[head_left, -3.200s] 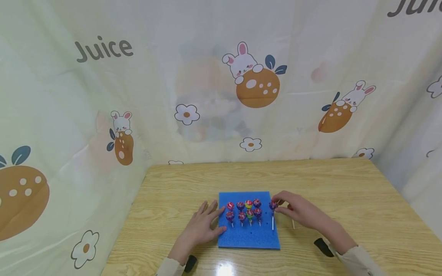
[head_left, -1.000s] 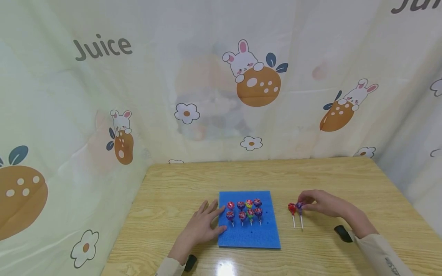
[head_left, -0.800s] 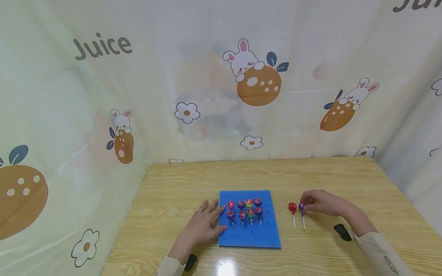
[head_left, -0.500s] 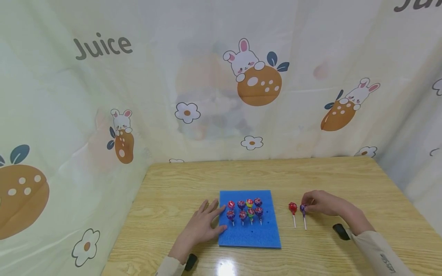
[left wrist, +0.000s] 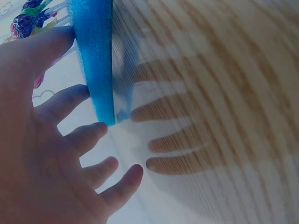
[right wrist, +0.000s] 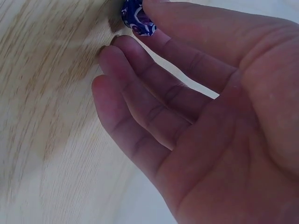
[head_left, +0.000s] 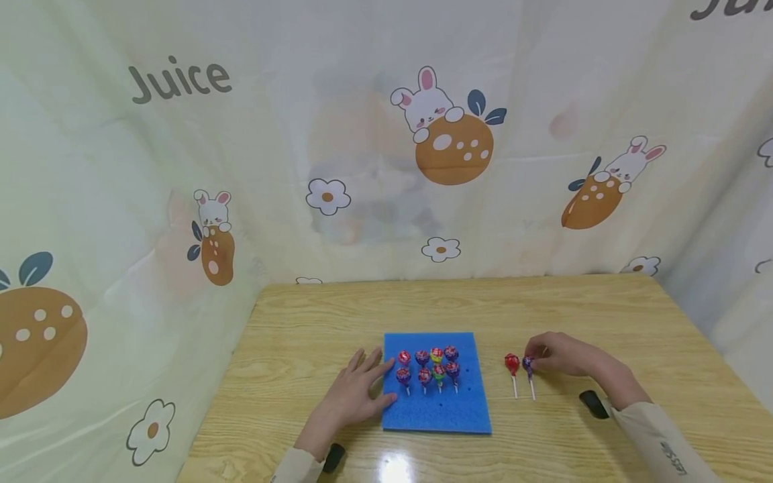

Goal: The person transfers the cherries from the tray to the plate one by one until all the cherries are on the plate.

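My right hand [head_left: 564, 355] pinches a purple-wrapped lollipop [head_left: 528, 363] by its head, between thumb and forefinger. Its white stick points toward me over the table. In the right wrist view the blue-purple wrapper [right wrist: 138, 18] shows at the thumb tip, while the other fingers are loosely bent. Just left of it lies a red lollipop [head_left: 512, 363]. Fingers spread, my left hand [head_left: 350, 397] touches the left edge of a blue foam board [head_left: 423, 419]. Two rows of lollipops [head_left: 425, 377] stand in the board, wrapped in red, purple, yellow and green.
Small dark holes [head_left: 469, 389] show in the foam, right of and below the rows. The wooden table [head_left: 338, 312] extends around the board. A patterned curtain [head_left: 374, 134] hangs along its back and sides.
My right hand has carried the purple lollipop from the board's right edge to the right side of the red one, then shifted it slightly left. The left hand has stayed in place.
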{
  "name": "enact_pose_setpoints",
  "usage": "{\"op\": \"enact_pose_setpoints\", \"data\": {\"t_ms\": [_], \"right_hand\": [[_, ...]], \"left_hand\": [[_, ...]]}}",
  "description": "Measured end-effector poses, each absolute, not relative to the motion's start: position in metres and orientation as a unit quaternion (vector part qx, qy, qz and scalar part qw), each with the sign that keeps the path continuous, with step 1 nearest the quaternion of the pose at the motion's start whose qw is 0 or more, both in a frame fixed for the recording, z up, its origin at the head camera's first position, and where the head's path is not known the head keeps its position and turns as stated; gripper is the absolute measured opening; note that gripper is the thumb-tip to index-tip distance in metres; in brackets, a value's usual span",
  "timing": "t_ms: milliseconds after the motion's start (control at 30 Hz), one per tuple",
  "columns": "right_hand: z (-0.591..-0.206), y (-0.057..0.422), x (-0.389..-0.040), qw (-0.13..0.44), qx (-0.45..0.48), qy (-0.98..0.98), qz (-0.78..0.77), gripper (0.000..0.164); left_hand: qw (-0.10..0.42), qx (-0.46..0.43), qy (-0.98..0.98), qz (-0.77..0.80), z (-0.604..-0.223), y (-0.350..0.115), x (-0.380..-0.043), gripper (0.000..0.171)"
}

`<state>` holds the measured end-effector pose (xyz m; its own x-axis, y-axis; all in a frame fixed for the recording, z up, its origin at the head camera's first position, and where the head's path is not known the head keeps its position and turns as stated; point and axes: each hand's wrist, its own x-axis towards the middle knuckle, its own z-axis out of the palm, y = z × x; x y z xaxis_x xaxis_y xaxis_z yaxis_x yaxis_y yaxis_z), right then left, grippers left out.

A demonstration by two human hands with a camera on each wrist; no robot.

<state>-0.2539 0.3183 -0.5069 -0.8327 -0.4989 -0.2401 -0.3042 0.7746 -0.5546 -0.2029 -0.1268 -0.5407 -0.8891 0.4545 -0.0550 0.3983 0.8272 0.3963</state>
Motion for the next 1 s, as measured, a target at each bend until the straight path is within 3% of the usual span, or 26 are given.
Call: {"op": "enact_pose_setpoints", "data": {"t_ms": [467,1000], "right_hand": [[-0.4988,0.3155,-0.2508,0.200,-0.194,0.925,-0.258,0.027],[-0.4977,0.3118,-0.2517,0.182,-0.194,0.927,-0.266,0.032]], "left_hand": [[0.068,0.227,0.953,0.188,-0.5413,-0.1266,-0.2037,0.067],[0.073,0.226,0.952,0.191,-0.5428,-0.1277,-0.2041,0.068]]}}
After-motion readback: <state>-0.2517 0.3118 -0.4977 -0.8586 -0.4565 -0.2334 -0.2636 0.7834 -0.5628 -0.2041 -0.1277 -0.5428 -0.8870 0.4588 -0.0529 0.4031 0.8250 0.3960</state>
